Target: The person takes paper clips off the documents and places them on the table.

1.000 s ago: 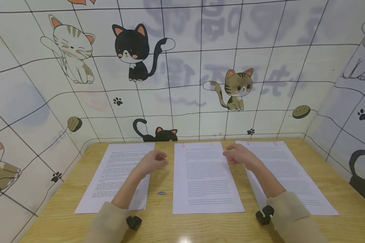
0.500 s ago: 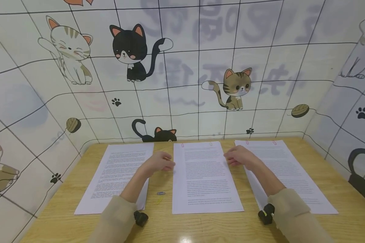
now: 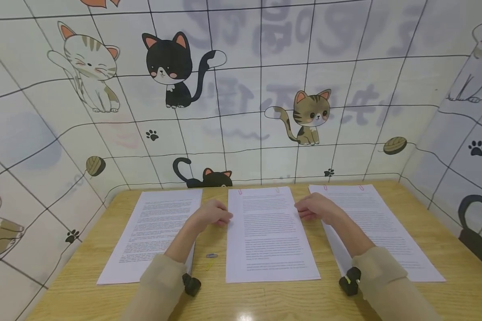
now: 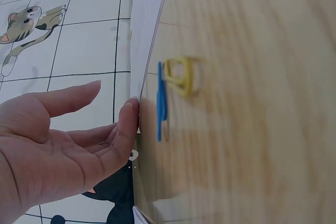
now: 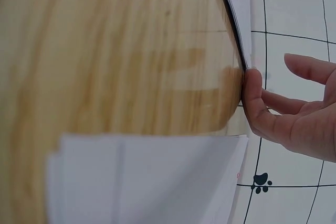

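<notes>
In the head view a middle stack of printed paper [image 3: 271, 236] lies flat between my hands, a pink paper clip [image 3: 240, 191] and a pale yellowish paper clip [image 3: 277, 190] on its top edge. My left hand [image 3: 213, 212] touches its left edge with the fingertips. At the right edge, fingers of my right hand [image 3: 317, 208] rest against the sheets. Both wrist views show relaxed fingers at the paper's side, thumbs held apart from it. A loose blue paper clip [image 4: 161, 102] and a yellow paper clip [image 4: 181, 76] lie on the table near my left hand.
A left stack of printed sheets [image 3: 152, 236] lies partly under my left forearm. The right stack [image 3: 385, 236], with two pinkish-red clips [image 3: 325, 187] at its top, is partly covered by my right arm. Behind the wooden table [image 3: 261, 303] rises a cat-patterned wall covering [image 3: 241, 133].
My left hand has moved right from beside the left stack to the middle stack's left edge. My right hand has stayed by the right edge, its fingers slightly lower.
</notes>
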`<action>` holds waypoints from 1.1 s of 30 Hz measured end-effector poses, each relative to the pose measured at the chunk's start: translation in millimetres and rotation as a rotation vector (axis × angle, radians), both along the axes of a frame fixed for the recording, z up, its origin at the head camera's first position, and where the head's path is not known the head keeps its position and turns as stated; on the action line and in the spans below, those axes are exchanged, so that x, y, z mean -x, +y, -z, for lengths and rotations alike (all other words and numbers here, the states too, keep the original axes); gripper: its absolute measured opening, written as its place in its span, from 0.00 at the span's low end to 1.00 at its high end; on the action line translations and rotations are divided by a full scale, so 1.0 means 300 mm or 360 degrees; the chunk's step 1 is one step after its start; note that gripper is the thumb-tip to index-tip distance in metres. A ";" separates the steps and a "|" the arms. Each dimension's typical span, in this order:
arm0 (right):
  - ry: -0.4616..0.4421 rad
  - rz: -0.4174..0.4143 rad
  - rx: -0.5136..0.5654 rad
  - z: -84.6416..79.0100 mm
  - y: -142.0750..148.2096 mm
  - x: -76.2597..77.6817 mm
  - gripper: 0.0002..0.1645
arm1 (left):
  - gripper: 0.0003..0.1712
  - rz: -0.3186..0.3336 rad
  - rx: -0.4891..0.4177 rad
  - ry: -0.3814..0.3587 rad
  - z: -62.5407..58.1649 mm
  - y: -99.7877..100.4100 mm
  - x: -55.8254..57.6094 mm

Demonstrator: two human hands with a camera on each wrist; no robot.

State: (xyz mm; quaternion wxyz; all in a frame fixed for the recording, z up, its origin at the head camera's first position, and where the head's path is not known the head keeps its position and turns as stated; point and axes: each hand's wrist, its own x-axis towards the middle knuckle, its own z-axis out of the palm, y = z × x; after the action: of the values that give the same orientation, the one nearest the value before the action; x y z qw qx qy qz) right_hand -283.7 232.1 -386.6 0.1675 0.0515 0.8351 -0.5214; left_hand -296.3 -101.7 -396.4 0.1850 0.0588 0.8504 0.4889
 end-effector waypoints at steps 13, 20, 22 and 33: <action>0.0011 -0.0016 -0.0042 0.002 -0.006 -0.004 0.24 | 0.26 -0.0013 -0.0021 -0.0081 0.008 0.001 0.010; 0.0090 -0.0099 -0.0124 -0.008 -0.006 -0.011 0.18 | 0.21 -0.0003 -0.0125 -0.0113 0.007 -0.007 0.014; 0.0098 -0.0119 -0.0132 -0.010 -0.004 -0.012 0.17 | 0.21 -0.0012 -0.0153 -0.0129 0.005 -0.007 0.015; 0.0149 -0.0158 -0.0137 -0.016 0.004 -0.014 0.16 | 0.29 -0.0007 -0.0118 -0.0098 -0.001 -0.008 0.012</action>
State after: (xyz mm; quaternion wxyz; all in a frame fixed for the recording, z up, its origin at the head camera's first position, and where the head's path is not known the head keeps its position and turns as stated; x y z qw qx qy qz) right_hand -279.5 233.3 -381.7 0.1518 -0.0073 0.8652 -0.4779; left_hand -300.0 -104.2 -396.1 0.2079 0.0486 0.8258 0.5220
